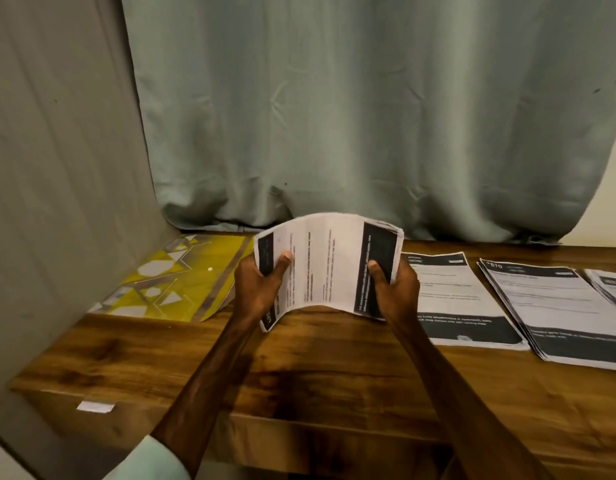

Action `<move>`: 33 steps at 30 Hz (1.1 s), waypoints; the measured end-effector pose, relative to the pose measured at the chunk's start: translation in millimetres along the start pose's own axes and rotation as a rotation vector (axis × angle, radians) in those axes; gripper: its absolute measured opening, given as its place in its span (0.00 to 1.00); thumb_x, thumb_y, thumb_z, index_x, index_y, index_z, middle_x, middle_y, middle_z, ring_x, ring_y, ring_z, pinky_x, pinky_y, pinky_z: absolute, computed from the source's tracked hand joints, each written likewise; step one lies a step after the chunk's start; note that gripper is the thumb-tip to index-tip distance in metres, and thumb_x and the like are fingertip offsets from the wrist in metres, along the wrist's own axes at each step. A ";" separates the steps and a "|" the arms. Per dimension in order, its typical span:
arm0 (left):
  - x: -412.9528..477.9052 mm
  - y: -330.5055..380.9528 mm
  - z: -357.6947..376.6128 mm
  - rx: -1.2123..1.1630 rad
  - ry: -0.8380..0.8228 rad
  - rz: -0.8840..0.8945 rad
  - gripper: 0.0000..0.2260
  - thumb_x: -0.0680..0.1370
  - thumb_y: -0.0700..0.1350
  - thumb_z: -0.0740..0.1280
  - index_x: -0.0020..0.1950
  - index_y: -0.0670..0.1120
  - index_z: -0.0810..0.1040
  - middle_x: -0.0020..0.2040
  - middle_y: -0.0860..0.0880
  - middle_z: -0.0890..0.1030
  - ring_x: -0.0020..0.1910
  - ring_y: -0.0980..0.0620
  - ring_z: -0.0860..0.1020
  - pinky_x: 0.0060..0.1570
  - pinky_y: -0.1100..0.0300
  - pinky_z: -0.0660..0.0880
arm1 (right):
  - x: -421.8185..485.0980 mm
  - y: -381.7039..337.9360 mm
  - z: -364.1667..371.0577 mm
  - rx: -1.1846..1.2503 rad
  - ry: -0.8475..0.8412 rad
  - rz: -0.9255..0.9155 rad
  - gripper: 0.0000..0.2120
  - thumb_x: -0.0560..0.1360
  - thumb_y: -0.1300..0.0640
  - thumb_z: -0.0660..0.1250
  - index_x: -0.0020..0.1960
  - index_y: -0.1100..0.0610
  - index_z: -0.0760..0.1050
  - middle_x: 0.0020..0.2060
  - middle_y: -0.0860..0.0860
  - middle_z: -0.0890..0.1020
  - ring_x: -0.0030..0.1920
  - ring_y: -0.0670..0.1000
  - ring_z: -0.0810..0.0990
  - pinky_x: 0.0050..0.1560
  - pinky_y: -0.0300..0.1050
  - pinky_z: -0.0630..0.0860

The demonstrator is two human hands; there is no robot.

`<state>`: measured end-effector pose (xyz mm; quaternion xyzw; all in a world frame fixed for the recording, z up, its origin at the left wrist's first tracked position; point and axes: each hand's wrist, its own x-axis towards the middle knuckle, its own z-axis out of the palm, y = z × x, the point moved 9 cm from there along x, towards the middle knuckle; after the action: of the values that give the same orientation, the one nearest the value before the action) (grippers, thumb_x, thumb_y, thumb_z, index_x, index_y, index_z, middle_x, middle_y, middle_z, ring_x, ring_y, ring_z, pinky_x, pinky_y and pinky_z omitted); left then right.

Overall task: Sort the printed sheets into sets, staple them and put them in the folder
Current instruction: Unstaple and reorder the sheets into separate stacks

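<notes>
A stack of printed sheets [323, 265] is held above the wooden table, turned sideways and bowed upward in the middle. My left hand [261, 285] grips its left end, thumb on a black band. My right hand [393, 289] grips its right end, thumb on the other black band. A yellow patterned folder [175, 275] lies flat at the back left of the table. To the right lie other printed sets: one pile [462, 299] beside my right hand, a thicker pile [559, 306] farther right, and a third pile [611, 285] cut off by the frame's edge. No stapler is visible.
A grey-green curtain [368, 116] hangs behind the table and rests on its back edge. A grey wall [57, 168] closes the left side. Bare wooden tabletop [299, 368] lies below my hands. A small white label [95, 407] is stuck on the table's front edge.
</notes>
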<state>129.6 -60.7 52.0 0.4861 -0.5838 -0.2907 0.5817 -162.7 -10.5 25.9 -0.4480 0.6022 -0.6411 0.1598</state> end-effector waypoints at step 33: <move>42.6 -61.3 -3.9 -0.440 0.122 -0.409 0.16 0.70 0.44 0.81 0.55 0.40 0.83 0.48 0.41 0.87 0.43 0.47 0.86 0.40 0.55 0.84 | -17.9 51.6 -0.7 0.335 -0.035 0.572 0.17 0.75 0.62 0.74 0.62 0.60 0.76 0.58 0.58 0.83 0.53 0.59 0.83 0.53 0.58 0.81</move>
<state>153.8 -120.4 14.0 0.4726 -0.3607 -0.4914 0.6365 -170.8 -8.2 -28.1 -0.2392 0.5868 -0.6527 0.4152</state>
